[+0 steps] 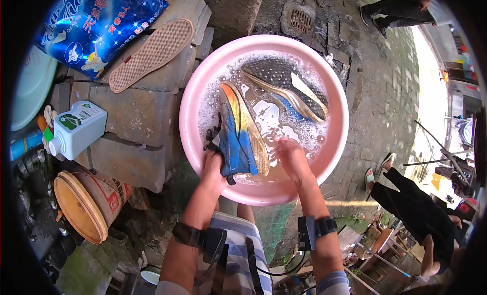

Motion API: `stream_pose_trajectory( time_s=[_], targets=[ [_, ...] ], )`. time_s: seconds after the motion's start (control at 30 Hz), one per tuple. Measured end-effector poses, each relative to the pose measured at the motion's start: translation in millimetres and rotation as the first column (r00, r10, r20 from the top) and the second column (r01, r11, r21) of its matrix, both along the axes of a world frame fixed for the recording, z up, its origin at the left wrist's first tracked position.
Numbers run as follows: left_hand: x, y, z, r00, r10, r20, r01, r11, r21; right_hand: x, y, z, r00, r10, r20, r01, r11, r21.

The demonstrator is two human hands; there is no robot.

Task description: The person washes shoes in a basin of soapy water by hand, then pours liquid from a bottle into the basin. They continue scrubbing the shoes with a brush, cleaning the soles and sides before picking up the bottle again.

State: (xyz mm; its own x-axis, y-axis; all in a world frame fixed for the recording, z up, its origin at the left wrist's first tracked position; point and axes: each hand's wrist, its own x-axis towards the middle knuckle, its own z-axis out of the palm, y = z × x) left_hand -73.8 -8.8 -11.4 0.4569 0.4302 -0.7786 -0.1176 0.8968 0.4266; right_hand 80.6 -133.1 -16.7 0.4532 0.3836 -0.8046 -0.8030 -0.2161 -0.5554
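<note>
A pink basin [186, 138] holds murky, soapy water and two sneakers. My left hand [214, 167] grips one blue, grey and orange sneaker [234, 130] by its heel end, tilted on its side with the dirty pale sole edge turned right. Its fingers are partly hidden behind the shoe. To the right of that sole, my right hand [291, 155] is bent down at the water, apart from the second shoe; its fingertips are hard to make out. The other sneaker [286, 87], dark with a white stripe and blue patches, lies on its side among suds at the far side.
Left on brick blocks are a blue detergent bag [101, 29], an insole [152, 54] and a white bottle [79, 128]. Below them a bucket [83, 206] lies tipped. A drain grate [301, 21] lies beyond the basin. People in black trousers [413, 209] are at right.
</note>
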Motion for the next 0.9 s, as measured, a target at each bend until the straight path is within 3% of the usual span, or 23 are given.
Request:
stream_pose_trajectory(
  time_s=[0.03, 0.07, 0.37, 0.5, 0.67, 0.9],
  targets=[
    [1, 1, 0, 0.999, 0.019, 0.040, -0.019, 1.000, -0.009, -1, -2, 1, 0.997, -0.061, -0.047, 0.065, 0.994, 0.090],
    [1, 0, 0, 0.999, 0.021, 0.041, -0.020, 1.000, -0.010, 3, -8, -1, 0.996, -0.002, -0.088, 0.019, 0.983, 0.184],
    [-2, -1, 0, 0.994, 0.057, 0.093, -0.055, 0.998, -0.026, 0, -10, 38, 0.970, 0.005, -0.243, 0.080, 0.937, 0.341],
    [-1, 0, -4, 0.996, 0.051, 0.073, -0.048, 0.998, -0.045, -1, -9, 39, 0.977, 0.036, -0.208, 0.037, 0.941, 0.336],
    [-3, -1, -7, 0.992, 0.058, 0.109, -0.052, 0.997, -0.053, -5, -8, 29, 0.999, 0.041, -0.033, -0.034, 0.978, 0.205],
    [-6, -2, -10, 0.993, 0.036, 0.110, -0.033, 0.999, -0.028, -4, -6, 7, 0.996, 0.047, 0.070, -0.054, 0.993, 0.103]
  ],
)
